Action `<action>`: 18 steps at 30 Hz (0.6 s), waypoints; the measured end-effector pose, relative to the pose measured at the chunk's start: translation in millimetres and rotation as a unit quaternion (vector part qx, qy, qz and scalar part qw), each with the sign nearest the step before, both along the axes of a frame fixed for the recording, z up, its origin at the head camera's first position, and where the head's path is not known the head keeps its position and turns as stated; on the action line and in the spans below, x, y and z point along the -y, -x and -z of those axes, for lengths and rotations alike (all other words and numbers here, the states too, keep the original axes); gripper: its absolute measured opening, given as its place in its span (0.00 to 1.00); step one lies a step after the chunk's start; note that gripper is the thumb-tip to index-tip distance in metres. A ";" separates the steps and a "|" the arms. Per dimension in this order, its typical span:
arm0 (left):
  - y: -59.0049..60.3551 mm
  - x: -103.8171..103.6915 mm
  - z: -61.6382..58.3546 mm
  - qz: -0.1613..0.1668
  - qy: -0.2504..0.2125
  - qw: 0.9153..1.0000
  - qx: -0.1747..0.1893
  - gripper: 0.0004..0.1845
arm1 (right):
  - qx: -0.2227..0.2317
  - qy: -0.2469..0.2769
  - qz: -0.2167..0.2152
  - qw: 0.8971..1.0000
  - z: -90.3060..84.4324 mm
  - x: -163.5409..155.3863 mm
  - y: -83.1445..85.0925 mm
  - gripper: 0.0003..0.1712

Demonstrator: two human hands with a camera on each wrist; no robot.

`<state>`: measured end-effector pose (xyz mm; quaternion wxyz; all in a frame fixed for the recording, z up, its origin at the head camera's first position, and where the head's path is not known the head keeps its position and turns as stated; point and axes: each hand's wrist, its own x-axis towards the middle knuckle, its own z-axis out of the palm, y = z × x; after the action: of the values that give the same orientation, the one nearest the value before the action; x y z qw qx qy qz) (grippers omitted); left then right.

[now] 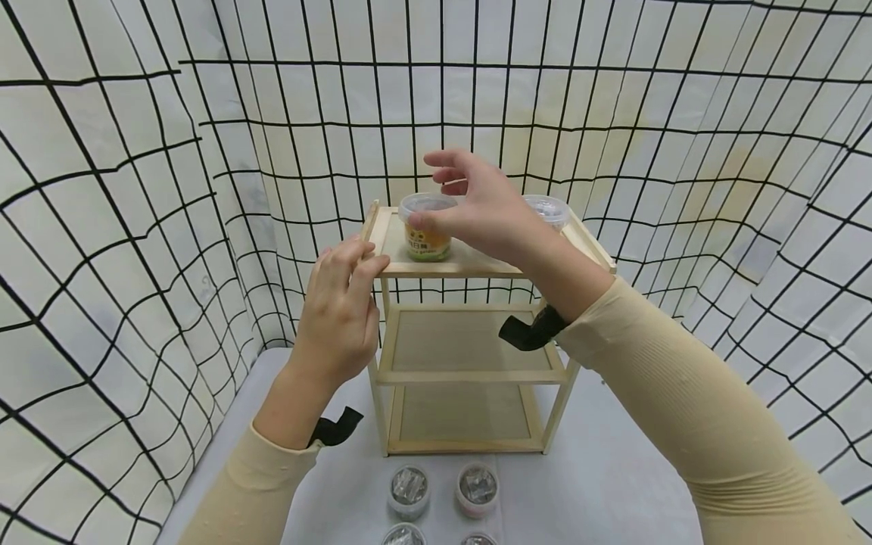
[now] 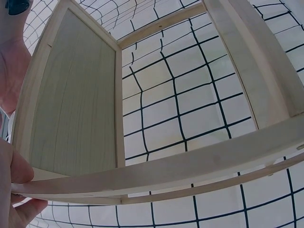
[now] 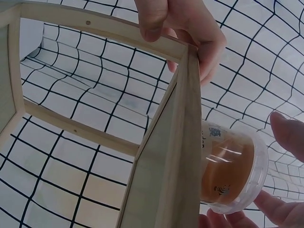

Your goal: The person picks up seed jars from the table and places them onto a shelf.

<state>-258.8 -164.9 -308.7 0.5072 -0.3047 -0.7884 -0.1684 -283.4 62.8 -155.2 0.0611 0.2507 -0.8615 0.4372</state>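
A three-tier wooden rack [image 1: 470, 376] stands on the white cloth. My left hand [image 1: 338, 306] grips its top left corner, and in the left wrist view the thumb and fingers [image 2: 21, 168] hold the rail from both sides. On the top shelf near that corner sits a clear lidded plastic tub [image 1: 428, 246] with orange contents and a printed label. My right hand [image 1: 487, 208] is around this tub, its thumb in front and the other fingers spread above and behind. The right wrist view shows space between the lid and an upper digit [image 3: 287, 130], with fingertips close below the rim.
Another clear tub [image 1: 547, 210] stands at the right of the top shelf, partly behind my right hand. Several small lidded tubs, including one [image 1: 409, 490] and another [image 1: 477, 488], stand on the cloth before the rack. Black wire grid [image 1: 443, 125] walls surround the table.
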 end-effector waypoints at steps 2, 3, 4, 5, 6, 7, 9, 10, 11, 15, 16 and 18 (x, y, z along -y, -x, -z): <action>-0.1 0.0 -0.3 0.001 -0.001 1.000 -0.001 0.25 | 0.000 -0.007 0.010 1.000 -0.9 1.1 -0.3 0.48; -0.1 -0.1 -0.5 0.003 -0.002 1.000 -0.001 0.25 | -0.001 -0.011 0.016 1.000 -1.4 1.7 -0.5 0.48; 0.1 -0.2 -0.5 0.004 -0.003 1.000 -0.002 0.25 | 0.000 -0.016 0.022 1.000 -1.9 2.0 -0.6 0.48; 0.3 -0.4 -0.5 0.005 -0.004 1.000 -0.003 0.25 | 0.001 -0.018 0.027 0.999 -2.3 2.4 -0.6 0.48; 0.3 -0.7 -0.5 0.007 -0.006 1.000 -0.004 0.25 | 0.002 -0.020 0.032 0.999 -2.6 2.7 -0.7 0.47; 0.5 -0.8 -0.5 0.008 -0.007 1.000 -0.005 0.25 | 0.004 -0.022 0.038 0.999 -2.8 2.9 -0.6 0.47; 0.6 -1.0 -0.3 0.010 -0.009 1.000 -0.005 0.25 | 0.008 -0.024 0.046 0.999 -3.2 3.1 -0.7 0.46; 0.7 -1.2 -0.4 0.010 -0.009 1.000 -0.006 0.25 | 0.010 -0.024 0.049 0.998 -3.3 3.1 -0.8 0.46; 0.7 -1.2 -0.4 0.010 -0.009 1.000 -0.006 0.25 | 0.011 -0.024 0.051 0.998 -3.3 3.2 -0.6 0.46; 0.8 -1.3 -0.8 0.011 -0.010 1.000 -0.005 0.25 | 0.014 -0.024 0.052 0.998 -3.8 2.1 -0.8 0.44; 0.8 -1.3 -0.9 0.011 -0.010 1.000 -0.006 0.25 | 0.015 -0.023 0.051 0.998 -3.8 1.6 -0.9 0.44; 0.6 -1.3 -1.0 0.012 -0.010 1.000 -0.005 0.25 | 0.017 -0.020 0.047 0.999 -3.5 0.2 -0.8 0.43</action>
<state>-259.4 -163.6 -307.6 0.5124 -0.3100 -0.7802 -0.1809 -282.5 62.5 -151.7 0.0621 0.2033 -0.8817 0.4211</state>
